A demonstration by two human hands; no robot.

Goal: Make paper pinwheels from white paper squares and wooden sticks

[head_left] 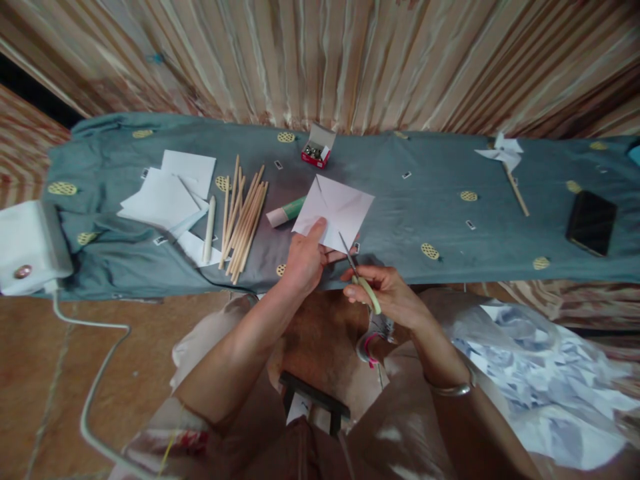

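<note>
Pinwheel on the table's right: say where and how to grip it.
Probably the near half of its wooden stick, coming from the near side: that slim, bare length points this way, while the paper blades at the far end look easily crushed.

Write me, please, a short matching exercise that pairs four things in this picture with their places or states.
1. Scissors
2. Square paper
3. Pinwheel
4. Red box

A. held in the left hand
B. standing open
C. held in the right hand
D. lying near the flat black object

Right pairs: 1-C, 2-A, 3-D, 4-B.
</note>
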